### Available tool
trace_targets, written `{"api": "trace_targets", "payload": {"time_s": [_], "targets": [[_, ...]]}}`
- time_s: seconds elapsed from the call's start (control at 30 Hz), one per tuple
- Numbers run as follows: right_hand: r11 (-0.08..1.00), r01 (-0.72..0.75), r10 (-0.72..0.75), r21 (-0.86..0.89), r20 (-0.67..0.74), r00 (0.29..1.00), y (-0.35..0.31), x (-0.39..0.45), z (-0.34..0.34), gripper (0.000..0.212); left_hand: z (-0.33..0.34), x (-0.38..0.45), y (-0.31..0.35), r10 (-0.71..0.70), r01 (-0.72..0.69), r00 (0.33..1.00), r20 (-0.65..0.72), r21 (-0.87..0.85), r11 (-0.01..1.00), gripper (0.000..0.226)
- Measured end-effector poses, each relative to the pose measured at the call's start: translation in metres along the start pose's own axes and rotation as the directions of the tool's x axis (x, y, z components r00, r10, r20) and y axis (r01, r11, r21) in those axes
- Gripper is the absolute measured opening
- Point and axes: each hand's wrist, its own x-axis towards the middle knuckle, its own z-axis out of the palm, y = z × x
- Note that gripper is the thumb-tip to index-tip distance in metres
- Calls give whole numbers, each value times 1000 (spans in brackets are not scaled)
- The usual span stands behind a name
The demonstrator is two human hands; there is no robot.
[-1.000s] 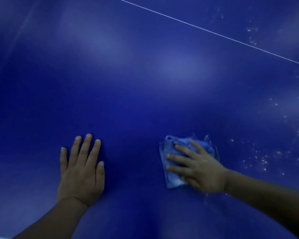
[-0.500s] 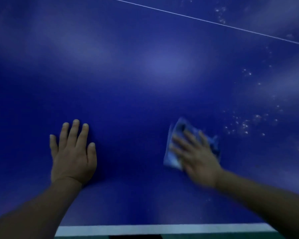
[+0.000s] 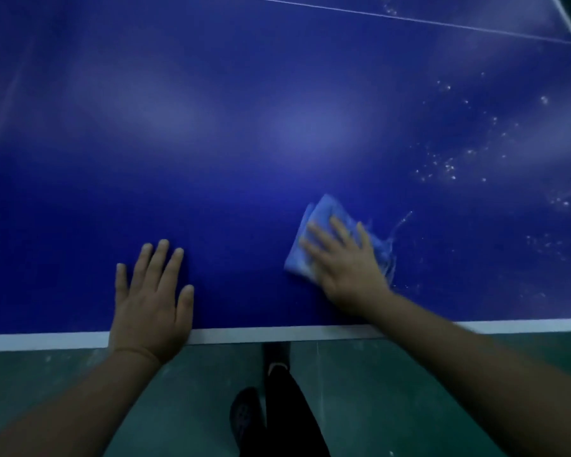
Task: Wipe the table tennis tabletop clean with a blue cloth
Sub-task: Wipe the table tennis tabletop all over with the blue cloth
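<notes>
- The right hand (image 3: 345, 265) lies flat on the blue cloth (image 3: 317, 239), fingers straight and slightly spread, pressing it down on the tabletop (image 3: 244, 110); nothing is pinched or curled round
- The left hand (image 3: 149, 301) rests palm-down on the bare tabletop, fingers straight and close together, thumb out to the side, holding nothing; its heel lies over the white edge stripe (image 3: 261, 334)
- The blue cloth is folded into a thick pad; its left part shows beyond the fingertips, its right part bunches under the hand's outer side. It sits near the table's close edge, right of centre, well apart from the left hand
- A thin wet streak (image 3: 399, 222) runs up and right from the cloth
- White specks (image 3: 442, 166) are scattered over the tabletop to the right of the cloth, in several loose patches; the surface left of the cloth and further out looks plain with soft glare
- One thin white line (image 3: 409, 19) crosses the far part of the tabletop; the table's right edge shows at the top right corner
- Below the close edge lies green floor (image 3: 409, 390), with a dark trouser leg (image 3: 284, 407) and one dark shoe (image 3: 244, 410)
- Count: two hands, one cloth
</notes>
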Motion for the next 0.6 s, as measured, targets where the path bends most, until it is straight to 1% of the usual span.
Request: {"api": "trace_targets", "payload": {"time_s": [0.03, 0.07, 0.1, 0.13, 0.17, 0.2, 0.23, 0.27, 0.3, 0.37, 0.4, 0.43, 0.47, 0.5, 0.53, 0.57, 0.6], "targets": [[994, 109, -109, 13, 46, 993, -11, -28, 4, 49, 3, -2, -2, -2, 2, 1000, 1, 13, 1000, 69], [983, 181, -182, 19, 80, 980, -11, -44, 4, 48, 4, -2, -3, 2, -2, 1000, -1, 21, 1000, 68], [975, 223, -224, 19, 107, 969, -1, -46, -1, 48, 5, -2, -4, 8, -7, 1000, -4, 26, 1000, 68], [976, 219, -216, -16, 115, 970, 13, -38, -4, 50, 6, -2, -3, 12, -12, 1000, -8, 31, 999, 68], [988, 145, -137, -54, 124, 983, 26, -23, -8, 52, 7, -2, -4, 14, -14, 1000, -9, 38, 999, 68], [997, 16, -7, -74, 116, 993, 39, -2, -12, 54, 7, -1, -4, 15, -15, 1000, -4, 45, 999, 68], [989, -130, 136, -65, 83, 987, 50, 19, -15, 55, 8, 0, -4, 17, -17, 1000, 3, 54, 998, 68], [971, -235, 237, -40, 45, 971, 57, 41, -18, 53, 8, 0, -4, 19, -19, 1000, 7, 61, 998, 67], [956, -294, 294, -10, 10, 956, 60, 61, -20, 51, 8, 1, -4, 22, -23, 1000, 7, 64, 998, 67], [947, -319, 319, 28, -25, 947, 49, 90, -19, 49, 9, 1, -5, 27, -27, 1000, 11, 64, 998, 67], [956, -291, 292, 16, -32, 956, 38, 95, -16, 50, 9, 0, -5, 26, -27, 1000, 11, 60, 998, 67], [972, -233, 232, -15, -41, 972, 24, 93, -10, 50, 9, 0, -5, 24, -24, 1000, 10, 56, 998, 67], [989, -138, 136, -50, -36, 990, 9, 80, -4, 51, 9, 0, -4, 22, -23, 1000, 11, 55, 998, 67], [998, -9, 9, -68, -3, 1000, -6, 56, 0, 52, 9, 1, -3, 21, -22, 1000, 13, 54, 998, 67], [991, 122, -119, -62, 57, 991, -18, 25, 4, 52, 9, 1, -3, 18, -18, 1000, 14, 52, 998, 67], [971, 233, -227, -52, 104, 968, -24, -9, 7, 51, 8, 1, -3, 13, -13, 1000, 11, 50, 999, 67], [949, 312, -304, -41, 146, 942, -20, -40, 7, 50, 8, 1, -3, 9, -10, 1000, 7, 50, 999, 67]]}}
